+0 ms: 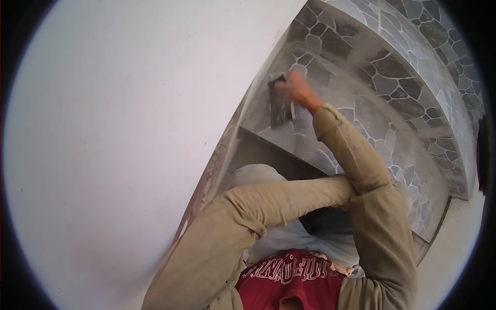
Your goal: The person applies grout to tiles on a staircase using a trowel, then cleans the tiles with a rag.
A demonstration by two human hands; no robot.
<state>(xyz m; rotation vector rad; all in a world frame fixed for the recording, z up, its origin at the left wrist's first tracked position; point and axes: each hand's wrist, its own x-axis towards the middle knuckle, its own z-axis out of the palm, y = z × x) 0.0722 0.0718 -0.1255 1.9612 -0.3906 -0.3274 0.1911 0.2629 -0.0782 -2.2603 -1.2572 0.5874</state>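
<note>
My right hand point(298, 92) is stretched forward, closed on a dark, flat, rectangular hand float point(281, 109). Motion blurs both the hand and the tool. The float lies over the stone-patterned step point(318, 77), close to where the step meets the white wall point(119, 129). My left forearm point(294, 199) crosses in front of my body, ending behind my right elbow. That elbow hides the left hand's fingers, so what they hold does not show.
Pale grout lines and a greyish film cover the step's irregular stones. A curved, stone-faced riser point(403, 51) rises on the far right side. Below the step's straight edge point(281, 150) is a lower grey surface point(248, 152). My knees are bent near that edge.
</note>
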